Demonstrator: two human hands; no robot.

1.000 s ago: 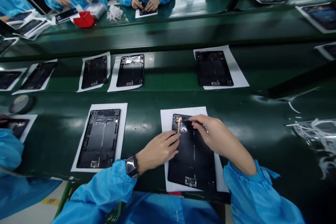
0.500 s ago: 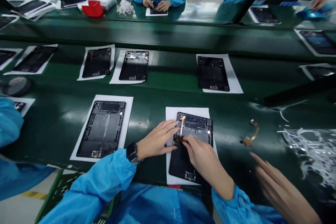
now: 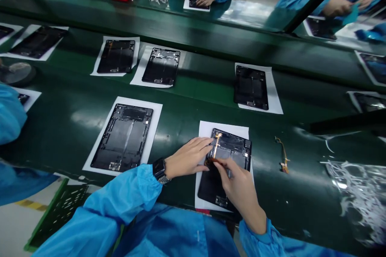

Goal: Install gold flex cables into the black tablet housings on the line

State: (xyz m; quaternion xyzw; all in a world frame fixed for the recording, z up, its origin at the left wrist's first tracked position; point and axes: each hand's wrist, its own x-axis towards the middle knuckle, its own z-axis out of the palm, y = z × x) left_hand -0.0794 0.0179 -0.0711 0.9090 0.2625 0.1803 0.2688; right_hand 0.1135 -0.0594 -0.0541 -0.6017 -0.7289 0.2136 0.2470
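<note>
Tablet back shell [image 3: 224, 168] lies face-down on a white paper sheet [image 3: 205, 128] at the near edge of the green conveyor belt [image 3: 187, 96], directly in front of the person — the sheet seemingly there to keep the dark housing off the belt surface. An orange flex cable [image 3: 216, 144] runs down the upper left part of the shell. The left hand [image 3: 188, 158] rests flat across the shell's left edge, fingers extended and close together, which looks like steadying so the housing does not slide. The right hand [image 3: 238, 186] comes in from below, thumb and forefinger pinched together at the lower end of the cable, pressing or seating it against the shell; whether the tips actually grip the cable or only push on it cannot be told. A second, loose flex cable [image 3: 283, 154] lies on the belt to the right, well apart from the shell. Another open shell [image 3: 123, 138] on its own sheet sits to the left, and three more lie on the farther lane. Compared with half a second ago, both hands sit in nearly the same grip on the cable, while another person's hand that reached in low on the right is gone from view — and the loose cable now lies straighter on the belt.
</note>
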